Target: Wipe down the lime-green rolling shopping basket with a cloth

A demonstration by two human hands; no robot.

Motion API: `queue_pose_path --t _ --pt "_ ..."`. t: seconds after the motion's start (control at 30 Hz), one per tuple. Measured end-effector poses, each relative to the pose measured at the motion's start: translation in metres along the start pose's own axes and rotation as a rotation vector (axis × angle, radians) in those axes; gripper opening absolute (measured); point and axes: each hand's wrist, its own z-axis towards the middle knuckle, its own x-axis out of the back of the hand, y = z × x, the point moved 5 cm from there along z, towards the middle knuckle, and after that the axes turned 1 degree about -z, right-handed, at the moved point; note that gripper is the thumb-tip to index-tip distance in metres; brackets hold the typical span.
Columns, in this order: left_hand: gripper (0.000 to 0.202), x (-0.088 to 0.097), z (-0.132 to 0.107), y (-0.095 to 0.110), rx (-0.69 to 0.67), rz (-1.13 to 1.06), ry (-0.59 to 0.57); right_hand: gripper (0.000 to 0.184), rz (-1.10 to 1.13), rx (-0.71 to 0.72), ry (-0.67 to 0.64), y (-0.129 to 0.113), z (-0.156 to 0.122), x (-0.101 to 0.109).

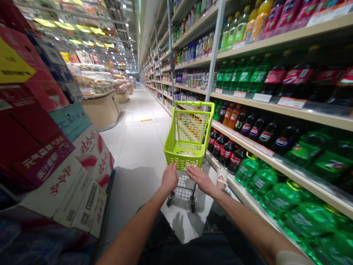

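A small lime-green shopping cart (188, 136) stands in the aisle just ahead of me, its basket nearly bare. My left hand (170, 177) is closed around the near edge of the cart at its left side. My right hand (199, 177) rests on the same edge to the right, fingers laid over it and partly stretched. Both forearms reach forward from the bottom of the view. A sandalled foot (222, 176) shows just right of the cart's base.
Shelves of soft-drink bottles (264, 129) run along the right, green bottles (275, 191) lowest and nearest. Stacked red and white cartons (68, 173) crowd the left. A curved display counter (102, 106) stands farther back left. The tiled aisle floor (140, 125) stretches ahead.
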Motion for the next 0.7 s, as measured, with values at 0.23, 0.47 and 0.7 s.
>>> queue_pose_path --t 0.23,0.47,0.7 --pt "0.054 -0.008 0.001 0.009 -0.024 0.018 -0.018 0.035 -0.029 -0.088 0.021 0.017 -0.012 0.000" --pt "0.055 -0.005 0.005 0.008 -0.028 -0.009 -0.022 0.036 0.021 -0.087 0.088 0.014 0.002 0.015" --pt "0.054 0.012 0.020 0.006 -0.059 0.029 0.048 0.040 0.060 -0.148 -0.024 0.012 -0.021 0.001"
